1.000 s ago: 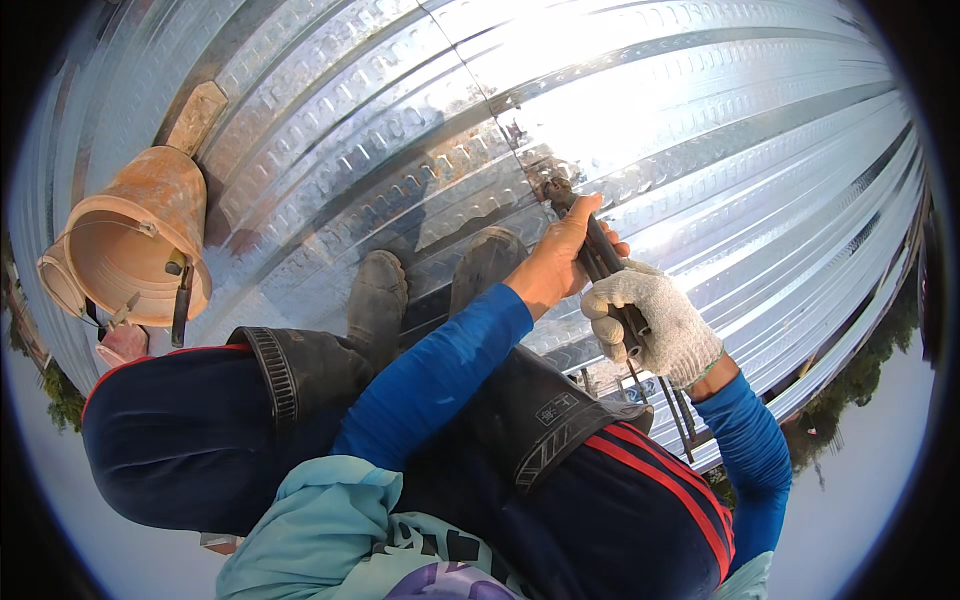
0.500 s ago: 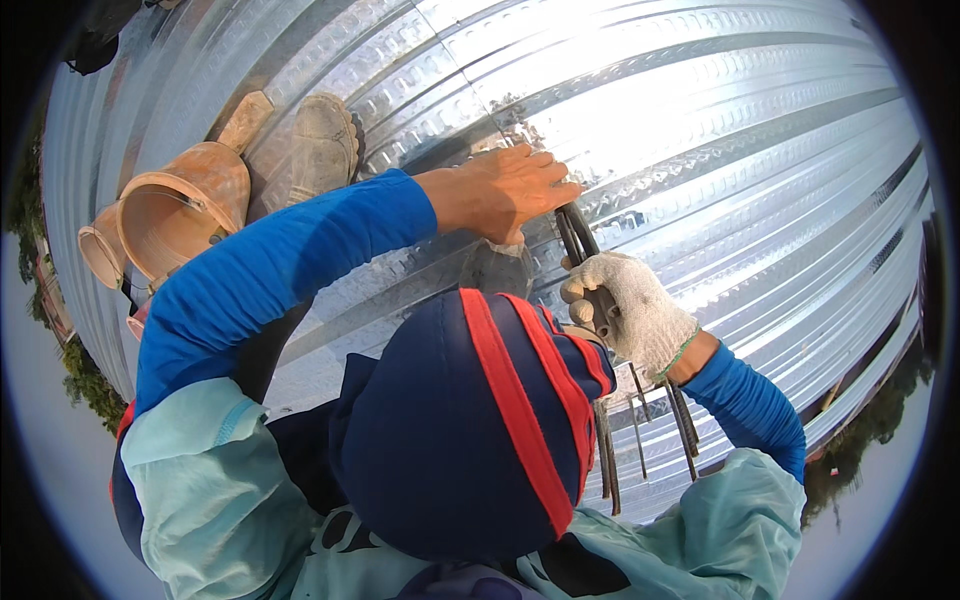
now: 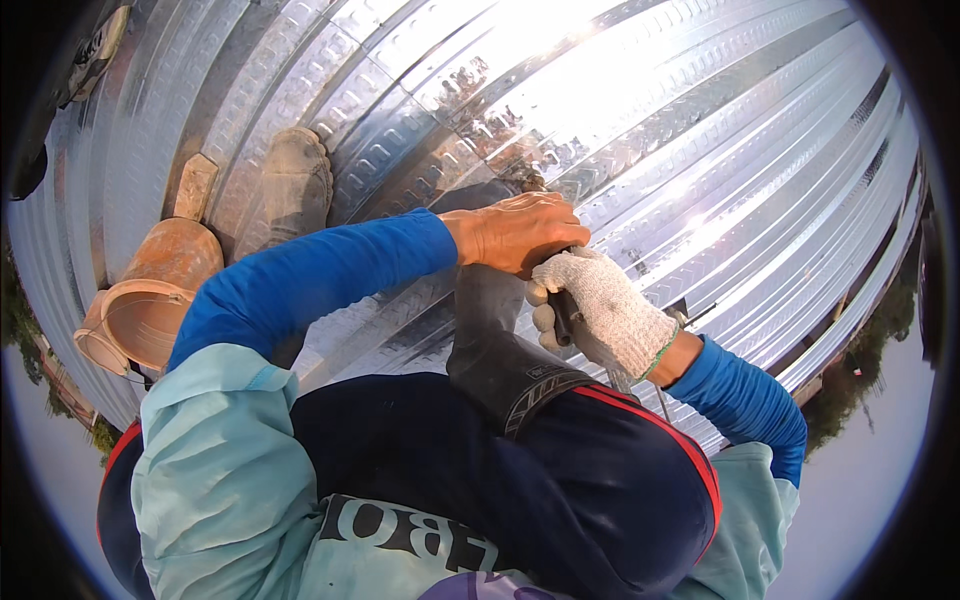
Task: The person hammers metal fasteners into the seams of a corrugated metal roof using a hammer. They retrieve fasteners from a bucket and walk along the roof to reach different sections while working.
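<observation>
Closed around a dark handle [image 3: 563, 318], our gloved right hand [image 3: 605, 310] keeps its fingers wrapped underneath, and the handle's blunt end shows just below the fingertips. Our bare left hand [image 3: 520, 235] touches the glove's upper edge, its knuckles raised and fingers bent downward; they are hidden, so we cannot tell whether they grip anything. Both hands sit in front of us, right of centre, above the shiny ribbed metal sheets [image 3: 740, 215], with the handle beneath the glove and its far end out of sight. Just below our hands, our right boot [image 3: 490, 335] rises dark toward the knee, where our navy trousers [image 3: 610, 480] carry red stripes. Our left boot [image 3: 297, 190], grey with dust, stands flat beyond our left forearm in its blue sleeve [image 3: 320, 270]. Farther left, an orange-brown bucket [image 3: 175, 265] touches a smaller bucket [image 3: 98, 340], and a wooden piece [image 3: 195, 185] lies just past the larger one. At the upper left edge we see another person's shoe [image 3: 97, 55].
</observation>
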Demonstrator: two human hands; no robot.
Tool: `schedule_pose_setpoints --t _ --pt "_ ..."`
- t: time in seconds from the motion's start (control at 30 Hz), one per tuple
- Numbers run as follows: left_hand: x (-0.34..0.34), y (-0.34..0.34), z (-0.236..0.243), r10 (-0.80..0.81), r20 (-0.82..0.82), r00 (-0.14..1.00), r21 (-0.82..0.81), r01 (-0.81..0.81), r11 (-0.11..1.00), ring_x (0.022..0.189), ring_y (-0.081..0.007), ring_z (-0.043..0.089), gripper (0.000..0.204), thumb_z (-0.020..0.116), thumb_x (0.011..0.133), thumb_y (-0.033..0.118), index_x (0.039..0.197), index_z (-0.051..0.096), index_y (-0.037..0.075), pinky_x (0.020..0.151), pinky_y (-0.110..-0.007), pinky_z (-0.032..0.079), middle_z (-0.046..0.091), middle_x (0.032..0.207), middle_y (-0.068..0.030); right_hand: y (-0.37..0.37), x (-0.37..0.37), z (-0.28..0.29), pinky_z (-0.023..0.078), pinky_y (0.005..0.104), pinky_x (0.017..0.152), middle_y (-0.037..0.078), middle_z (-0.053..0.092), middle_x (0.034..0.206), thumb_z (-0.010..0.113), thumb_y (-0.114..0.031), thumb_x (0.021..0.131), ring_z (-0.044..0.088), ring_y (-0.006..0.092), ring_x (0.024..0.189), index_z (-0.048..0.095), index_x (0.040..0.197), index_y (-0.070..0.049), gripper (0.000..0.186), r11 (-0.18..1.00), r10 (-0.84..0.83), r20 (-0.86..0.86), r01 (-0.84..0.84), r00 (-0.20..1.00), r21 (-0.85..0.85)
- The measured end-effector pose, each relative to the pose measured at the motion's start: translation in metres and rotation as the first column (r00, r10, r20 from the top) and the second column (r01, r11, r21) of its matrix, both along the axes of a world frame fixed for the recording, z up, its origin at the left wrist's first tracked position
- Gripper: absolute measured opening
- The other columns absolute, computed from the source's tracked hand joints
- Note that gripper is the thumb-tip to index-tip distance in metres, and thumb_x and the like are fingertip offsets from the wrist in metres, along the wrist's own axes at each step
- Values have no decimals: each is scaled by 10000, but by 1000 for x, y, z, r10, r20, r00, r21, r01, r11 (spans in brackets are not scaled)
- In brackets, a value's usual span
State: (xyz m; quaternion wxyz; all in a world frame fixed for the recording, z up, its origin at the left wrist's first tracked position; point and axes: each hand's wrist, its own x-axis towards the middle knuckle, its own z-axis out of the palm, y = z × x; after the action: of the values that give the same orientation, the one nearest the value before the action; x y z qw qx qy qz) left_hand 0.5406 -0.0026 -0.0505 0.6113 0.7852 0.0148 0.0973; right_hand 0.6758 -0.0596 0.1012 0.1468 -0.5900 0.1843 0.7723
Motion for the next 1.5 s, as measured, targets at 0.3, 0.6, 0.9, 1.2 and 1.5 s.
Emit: schedule_pose_setpoints --t 0.3,0.6,0.9,1.2,1.5 --pt "-11 8 0 -111 74 991 124 101 987 962 -339 663 242 777 775 85 963 626 67 897 -448 504 689 926 -115 -12 -37 -6 483 361 430 80 580 693 597 -138 932 602 211 510 559 885 -56 102 999 -29 155 22 987 42" --pt "-30 -13 -7 -69 182 981 262 19 965 967 -297 604 223 727 745 27 913 585 68 937 -411 492 618 930 -90 -41 -73 -13 533 366 428 108 587 771 612 -75 923 606 213 513 468 1071 -52 208 994 -102 280 109 954 -10" --pt "-1 -8 4 -107 -16 994 115 108 988 966 -313 646 314 817 731 111 975 627 57 911 -431 494 661 918 -111 -28 -8 -3 551 350 444 117 626 835 641 -98 935 649 202 571 551 1134 -25 230 980 -196 92 198 976 -7" --pt "38 -16 5 256 -126 958 -58 -265 963 746 -370 661 341 819 702 127 982 629 84 720 -473 511 656 741 -125 -48 48 21 610 349 717 152 694 1075 826 -419 888 726 242 904 523 1449 -2 762 876 -26 503 -223 864 429" --pt "49 -26 1 478 -63 876 -16 -480 877 718 -367 690 451 849 709 228 1082 639 87 651 -459 519 669 728 -156 -63 -18 -65 527 405 1041 119 608 1325 898 -256 837 612 251 1239 511 1461 -58 760 565 -610 702 -418 368 711"
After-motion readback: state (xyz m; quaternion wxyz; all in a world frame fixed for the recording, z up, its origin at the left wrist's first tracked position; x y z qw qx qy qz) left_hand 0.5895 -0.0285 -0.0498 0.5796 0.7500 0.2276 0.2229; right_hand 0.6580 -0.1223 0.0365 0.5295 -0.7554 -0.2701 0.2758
